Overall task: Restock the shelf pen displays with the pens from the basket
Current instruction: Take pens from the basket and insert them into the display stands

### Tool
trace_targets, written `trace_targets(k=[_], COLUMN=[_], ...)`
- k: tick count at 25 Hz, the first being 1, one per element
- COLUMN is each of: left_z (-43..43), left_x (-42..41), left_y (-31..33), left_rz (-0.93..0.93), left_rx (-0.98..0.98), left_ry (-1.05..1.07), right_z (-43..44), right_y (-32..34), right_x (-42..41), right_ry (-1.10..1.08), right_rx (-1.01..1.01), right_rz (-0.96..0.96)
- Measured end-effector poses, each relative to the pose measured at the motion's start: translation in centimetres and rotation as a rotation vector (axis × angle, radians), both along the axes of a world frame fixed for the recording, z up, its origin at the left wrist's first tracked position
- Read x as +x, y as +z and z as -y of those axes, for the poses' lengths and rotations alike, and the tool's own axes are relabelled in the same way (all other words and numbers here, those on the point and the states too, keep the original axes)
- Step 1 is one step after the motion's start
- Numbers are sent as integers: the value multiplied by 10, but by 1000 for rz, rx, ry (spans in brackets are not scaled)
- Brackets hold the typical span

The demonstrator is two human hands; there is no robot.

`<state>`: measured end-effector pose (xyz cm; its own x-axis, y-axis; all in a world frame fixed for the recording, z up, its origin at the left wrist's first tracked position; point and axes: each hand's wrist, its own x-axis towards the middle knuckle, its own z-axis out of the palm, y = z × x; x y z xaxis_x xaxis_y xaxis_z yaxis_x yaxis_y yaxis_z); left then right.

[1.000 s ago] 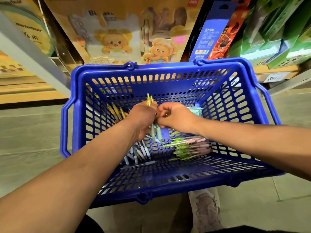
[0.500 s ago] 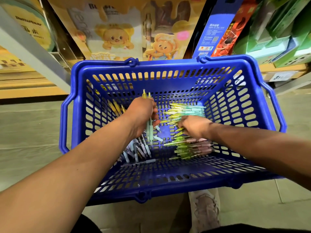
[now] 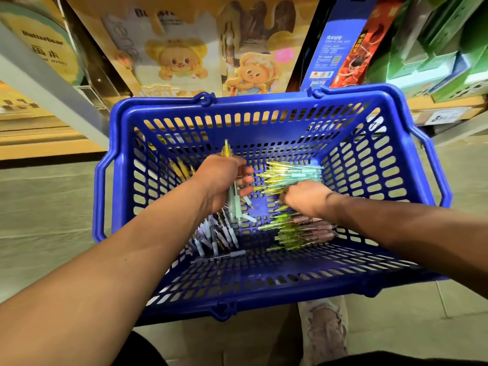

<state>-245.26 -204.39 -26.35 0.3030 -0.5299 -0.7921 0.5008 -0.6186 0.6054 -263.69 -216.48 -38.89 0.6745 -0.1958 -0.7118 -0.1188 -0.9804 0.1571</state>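
Both arms are down in the blue basket (image 3: 264, 104), which sits on the floor (image 3: 52, 207) in front of the shelf (image 3: 449, 112). The left grip (image 3: 224, 180) is clenched round a bunch (image 3: 235, 204) of pens held upright, yellow caps poking out above the fist and mint barrels hanging below it. The right grip (image 3: 306, 198) is just right of it, knuckles up, fingers dug down at the near edge of the teal pens (image 3: 298, 171), which lie crosswise at the far right of the basket. Motion blur there: I can't tell whether it has hold of one. On the near right lie the green-and-pink pens (image 3: 309, 231), also crosswise. On the near left, under the left wrist, is a jumble of lilac pens (image 3: 219, 236). A few yellow pens (image 3: 181, 166) lean by the left wall. Bear boxes (image 3: 179, 62) stand on the shelf beyond the basket. A shoe (image 3: 326, 328) shows at the near edge.
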Motion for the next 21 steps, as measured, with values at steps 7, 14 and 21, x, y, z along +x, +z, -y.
trace_targets(k=[7,14,21], left_z=[-4,-3,-4], left_x=[5,5,8], left_y=[-2,-2,-5], left_rz=[-6,-7,0], left_rx=[-1,-14,10], left_ry=[7,15,-21], right_z=[1,3,2], right_y=[-3,2,8], right_x=[-17,-15,-2], right_ry=[38,-30,-187], right_rx=[163,91,91], right_rz=[36,88,36])
